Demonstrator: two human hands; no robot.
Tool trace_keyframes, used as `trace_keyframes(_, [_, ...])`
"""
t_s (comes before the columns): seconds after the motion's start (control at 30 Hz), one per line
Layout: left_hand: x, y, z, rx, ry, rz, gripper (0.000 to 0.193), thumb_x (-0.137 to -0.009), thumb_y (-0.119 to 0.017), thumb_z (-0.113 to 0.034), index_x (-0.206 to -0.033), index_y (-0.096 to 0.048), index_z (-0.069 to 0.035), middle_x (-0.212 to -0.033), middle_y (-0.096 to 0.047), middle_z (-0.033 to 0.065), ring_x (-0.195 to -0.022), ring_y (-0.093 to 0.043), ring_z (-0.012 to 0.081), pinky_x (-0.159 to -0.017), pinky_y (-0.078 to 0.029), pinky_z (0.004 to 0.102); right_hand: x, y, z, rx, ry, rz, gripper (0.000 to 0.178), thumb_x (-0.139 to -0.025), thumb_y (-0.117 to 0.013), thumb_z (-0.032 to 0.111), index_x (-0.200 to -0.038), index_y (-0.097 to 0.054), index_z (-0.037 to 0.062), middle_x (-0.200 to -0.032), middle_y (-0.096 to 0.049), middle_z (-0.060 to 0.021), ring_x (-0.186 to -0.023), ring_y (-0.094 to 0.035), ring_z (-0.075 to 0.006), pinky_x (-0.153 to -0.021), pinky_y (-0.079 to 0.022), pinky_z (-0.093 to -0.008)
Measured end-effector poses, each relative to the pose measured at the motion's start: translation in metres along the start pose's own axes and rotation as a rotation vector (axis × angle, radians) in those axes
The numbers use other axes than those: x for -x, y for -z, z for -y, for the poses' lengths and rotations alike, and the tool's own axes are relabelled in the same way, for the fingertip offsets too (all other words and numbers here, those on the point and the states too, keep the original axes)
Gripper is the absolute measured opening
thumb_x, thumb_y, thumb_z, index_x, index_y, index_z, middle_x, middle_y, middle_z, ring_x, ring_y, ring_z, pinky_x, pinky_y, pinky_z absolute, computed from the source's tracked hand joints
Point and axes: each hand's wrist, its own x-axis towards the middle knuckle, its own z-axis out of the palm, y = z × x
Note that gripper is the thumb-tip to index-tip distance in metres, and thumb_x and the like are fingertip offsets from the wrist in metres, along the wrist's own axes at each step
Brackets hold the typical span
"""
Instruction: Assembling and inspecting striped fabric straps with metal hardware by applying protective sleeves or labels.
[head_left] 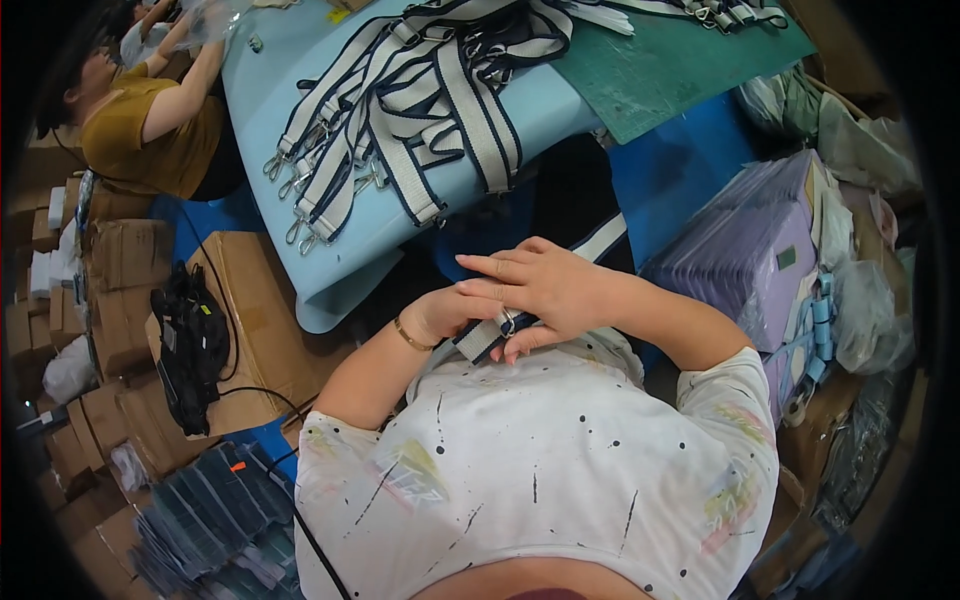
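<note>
Close in front of my torso, both hands meet over a white webbing strap (474, 343) with dark blue edges. My left hand (447, 311), a bracelet on its wrist, grips the strap from the left, its fingertips partly hidden beneath the other hand. My right hand (560, 290) lies across from the right with its thumb and fingers around the same strap, the index finger stretched out. A metal ring fitting (507, 323) shows between the hands. Past my right hand, another length of webbing (601, 239) runs over my dark-clothed lap.
Ahead, a light blue table (345, 262) bears a heap of similar straps (480, 120) with metal clips. A green mat (680, 75) adjoins it. Purple wrapped goods (735, 240) stand at right. Cartons (265, 310) and a black bag (190, 345) are at left, near a co-worker (160, 130).
</note>
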Motion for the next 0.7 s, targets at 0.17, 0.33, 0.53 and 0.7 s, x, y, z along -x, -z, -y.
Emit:
trace_keyframes(0.17, [-0.006,-0.011,0.003,-0.207,0.053,-0.123,0.025,-0.087,-0.057,-0.015,-0.102,-0.062,0.004,-0.082,-0.066,0.0137,-0.067,-0.064,0.0172,-0.06,-0.051,0.0256,0.012,-0.009,0.0,-0.09,-0.036,0.051,0.094,-0.07,-0.069,0.061,-0.141,-0.037,0.0088,-0.145,-0.037,-0.0159,-0.109,-0.056,-0.0298,-0.091,-0.039,-0.0406])
trace_keyframes(0.33, [-0.005,-0.013,-0.003,-0.106,0.221,-0.283,0.035,-0.088,-0.059,-0.01,-0.117,-0.05,0.006,-0.104,-0.063,0.0178,-0.079,-0.069,0.024,-0.064,-0.056,0.0274,0.027,0.001,-0.016,-0.14,-0.213,0.199,0.099,-0.064,-0.077,0.052,-0.14,-0.037,0.0028,-0.096,-0.062,-0.0128,-0.089,-0.061,-0.0291,-0.081,-0.042,-0.04])
trace_keyframes(0.53, [0.003,-0.013,-0.033,-0.04,0.249,-0.215,0.035,-0.087,-0.053,-0.002,-0.121,-0.047,0.006,-0.107,-0.063,0.0221,-0.078,-0.069,0.0251,-0.064,-0.058,0.0295,0.027,0.02,-0.012,0.078,-0.213,0.167,0.076,-0.063,-0.075,0.022,-0.131,-0.046,0.008,-0.09,-0.057,-0.0094,-0.084,-0.061,-0.0283,-0.072,-0.049,-0.0386])
trace_keyframes(0.7, [0.024,-0.009,-0.033,-1.002,0.411,-0.054,0.032,-0.089,-0.065,-0.022,-0.11,-0.058,0.001,-0.101,-0.067,0.0068,-0.087,-0.06,0.009,-0.075,-0.05,0.0254,0.021,-0.004,0.004,0.17,-0.216,0.319,0.065,-0.065,-0.073,0.025,-0.123,-0.051,0.0058,-0.093,-0.06,-0.0112,-0.083,-0.064,-0.0269,-0.069,-0.052,-0.0378])
